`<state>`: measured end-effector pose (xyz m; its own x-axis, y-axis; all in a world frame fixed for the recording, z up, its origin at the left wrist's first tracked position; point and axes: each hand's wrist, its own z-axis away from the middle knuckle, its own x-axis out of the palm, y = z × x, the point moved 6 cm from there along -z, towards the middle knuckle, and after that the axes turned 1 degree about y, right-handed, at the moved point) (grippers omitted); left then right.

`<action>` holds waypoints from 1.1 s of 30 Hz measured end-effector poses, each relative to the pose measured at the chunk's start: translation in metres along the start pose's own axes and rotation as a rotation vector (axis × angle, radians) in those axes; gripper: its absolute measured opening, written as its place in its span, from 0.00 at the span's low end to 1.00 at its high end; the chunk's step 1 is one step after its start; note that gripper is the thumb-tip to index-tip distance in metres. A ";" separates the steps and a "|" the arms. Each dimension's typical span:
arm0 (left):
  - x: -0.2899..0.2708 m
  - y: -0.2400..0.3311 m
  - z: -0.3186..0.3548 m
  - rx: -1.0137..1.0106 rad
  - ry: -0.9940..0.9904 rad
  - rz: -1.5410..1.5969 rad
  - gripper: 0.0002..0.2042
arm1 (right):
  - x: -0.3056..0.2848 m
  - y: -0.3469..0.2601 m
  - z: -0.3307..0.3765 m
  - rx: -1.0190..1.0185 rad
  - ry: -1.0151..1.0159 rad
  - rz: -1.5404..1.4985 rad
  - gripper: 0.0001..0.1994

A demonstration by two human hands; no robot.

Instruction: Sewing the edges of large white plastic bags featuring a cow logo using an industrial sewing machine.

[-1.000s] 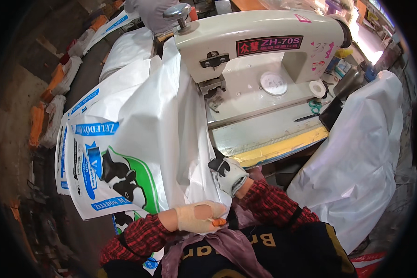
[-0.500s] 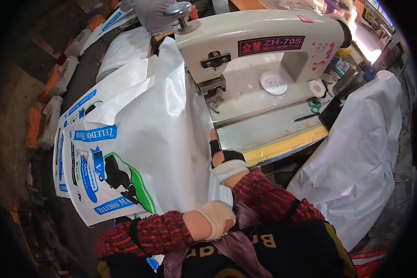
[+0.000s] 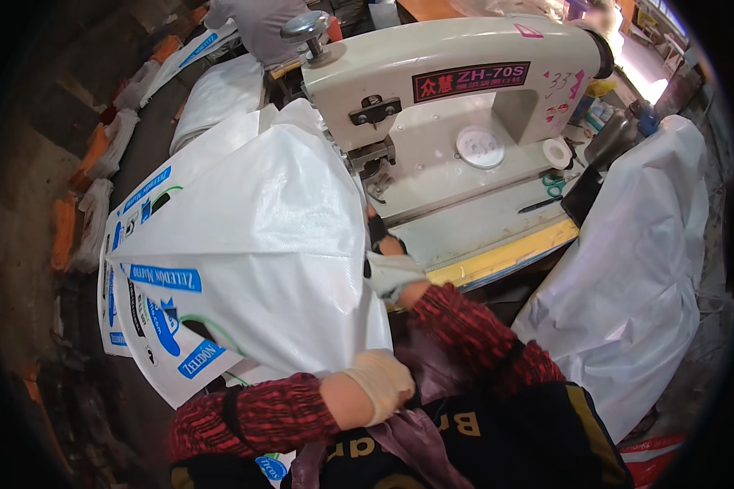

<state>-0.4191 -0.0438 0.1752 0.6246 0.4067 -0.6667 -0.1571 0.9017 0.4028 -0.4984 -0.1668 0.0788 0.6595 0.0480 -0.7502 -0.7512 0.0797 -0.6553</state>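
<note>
A large white printed plastic sack with blue and green print bulges across the middle, its right edge lying along the sewing machine. My right hand, in a dark fingerless glove with a pale wrist band, grips that edge just in front of the needle area; some fingers are behind the sack. Lower down, my left hand is bent in towards my body beside the sack's near corner. A cream wrap covers it and its fingers are hidden, so its hold does not show.
Another white sack drapes at the right of the machine. Green-handled scissors, a dark pen and a white tape roll lie on the machine bed. Folded white sacks lie at the back left, near another person.
The sack's upper part has dropped and spread out, bulging more to the right and hiding more of its print. My right hand has shifted slightly, its fingers now more covered.
</note>
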 end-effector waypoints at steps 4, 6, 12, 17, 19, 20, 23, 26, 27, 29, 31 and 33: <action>-0.019 0.020 0.005 0.138 -0.113 0.025 0.06 | 0.012 -0.012 0.051 -0.031 0.058 0.034 0.18; -0.027 0.023 0.010 0.173 -0.187 0.032 0.06 | 0.017 -0.002 0.051 -0.052 0.184 -0.040 0.16; -0.053 -0.006 0.019 0.056 -0.011 -0.149 0.13 | -0.028 -0.005 -0.005 0.289 0.055 0.075 0.25; -0.133 -0.089 0.068 -0.292 0.362 -0.523 0.05 | -0.033 0.006 -0.012 0.300 0.068 -0.121 0.26; -0.152 -0.095 0.092 -0.422 0.394 -0.792 0.03 | -0.037 0.004 -0.011 0.287 0.074 -0.181 0.26; -0.156 -0.096 0.102 -0.422 0.394 -0.793 0.03 | -0.038 0.004 -0.011 0.289 0.073 -0.208 0.26; -0.174 -0.086 0.126 -0.432 0.472 -0.854 0.08 | -0.046 0.006 -0.011 0.305 0.071 -0.259 0.26; -0.164 -0.070 0.125 -0.340 0.451 -0.730 0.08 | -0.054 0.007 -0.011 0.323 0.066 -0.270 0.26; -0.156 -0.061 0.124 -0.252 0.453 -0.668 0.07 | -0.058 0.007 -0.010 0.324 0.069 -0.261 0.26; -0.144 -0.066 0.123 -0.274 0.398 -0.611 0.06 | -0.062 0.004 -0.011 0.318 0.068 -0.223 0.26; -0.145 -0.089 0.135 -0.248 0.580 -0.605 0.04 | -0.069 0.001 -0.011 0.314 0.077 -0.156 0.26; -0.177 -0.149 0.160 -0.610 0.491 -0.688 0.04 | -0.073 -0.005 -0.014 0.340 0.077 -0.130 0.27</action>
<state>-0.3836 -0.2735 0.3332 0.3668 -0.3312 -0.8693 -0.3305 0.8271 -0.4546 -0.5436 -0.1844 0.1356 0.7351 -0.0588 -0.6754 -0.5999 0.4074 -0.6885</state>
